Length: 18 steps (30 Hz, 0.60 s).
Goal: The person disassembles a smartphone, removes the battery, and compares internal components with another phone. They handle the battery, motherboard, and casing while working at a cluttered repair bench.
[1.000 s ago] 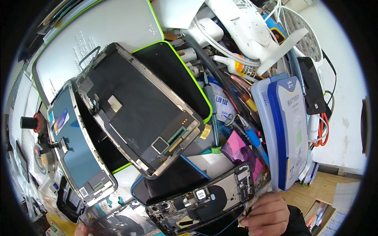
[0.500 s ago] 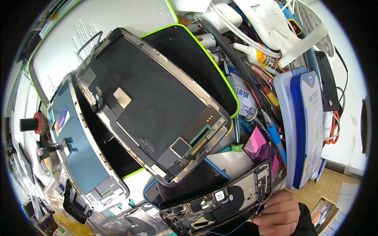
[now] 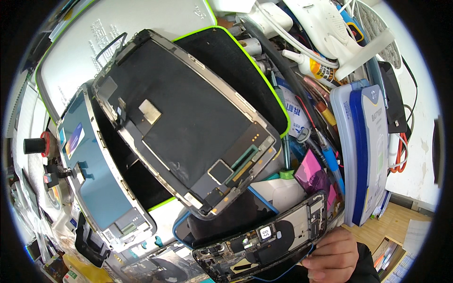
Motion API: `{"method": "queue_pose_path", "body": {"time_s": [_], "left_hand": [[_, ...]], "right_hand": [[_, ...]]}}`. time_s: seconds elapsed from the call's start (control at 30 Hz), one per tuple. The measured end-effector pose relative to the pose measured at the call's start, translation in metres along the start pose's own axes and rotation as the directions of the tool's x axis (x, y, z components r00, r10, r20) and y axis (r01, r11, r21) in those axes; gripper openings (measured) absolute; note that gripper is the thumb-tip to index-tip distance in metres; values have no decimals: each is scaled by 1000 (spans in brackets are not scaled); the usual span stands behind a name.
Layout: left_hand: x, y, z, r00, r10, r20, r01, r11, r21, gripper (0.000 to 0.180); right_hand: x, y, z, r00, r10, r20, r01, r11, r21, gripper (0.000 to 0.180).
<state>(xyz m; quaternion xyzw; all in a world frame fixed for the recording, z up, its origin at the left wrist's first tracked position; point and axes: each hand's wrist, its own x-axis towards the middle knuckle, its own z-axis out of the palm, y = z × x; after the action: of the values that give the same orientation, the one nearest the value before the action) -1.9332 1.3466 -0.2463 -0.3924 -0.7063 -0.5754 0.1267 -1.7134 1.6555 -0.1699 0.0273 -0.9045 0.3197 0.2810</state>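
An opened phone housing [image 3: 283, 238], with bare inner parts and a white label, lies tilted at the lower middle. My right hand [image 3: 335, 254] is closed at its lower right edge, fingers curled together and pointing left. The fingertips meet the phone's edge beside a thin blue line. What lies inside the fingers is partly hidden. A dark sleeve is behind the hand. My left hand does not show. Above the housing lies a dark phone with a blue rim [image 3: 224, 224], partly covered by a large detached screen assembly [image 3: 188, 108] with its inner side up.
A second screen assembly [image 3: 96, 174] leans at the left on a green-edged black mat [image 3: 250, 78]. At the right stand blue and white battery boxes [image 3: 370, 155]. Pens, tools and a glue bottle [image 3: 314, 68] crowd the upper right. A wooden shelf [image 3: 373, 226] is beyond.
The whole view has shifted very slightly, with things sitting a little further right. My right hand keeps its closed pose at the phone housing's edge.
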Motion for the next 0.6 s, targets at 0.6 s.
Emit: {"method": "queue_pose_path", "body": {"time_s": [0.6], "left_hand": [[-12,5,-6,997,-49,-55,53,996,71,50]], "right_hand": [[1,-10,-1,995,100,-29,-103,986,-128,23]]}}
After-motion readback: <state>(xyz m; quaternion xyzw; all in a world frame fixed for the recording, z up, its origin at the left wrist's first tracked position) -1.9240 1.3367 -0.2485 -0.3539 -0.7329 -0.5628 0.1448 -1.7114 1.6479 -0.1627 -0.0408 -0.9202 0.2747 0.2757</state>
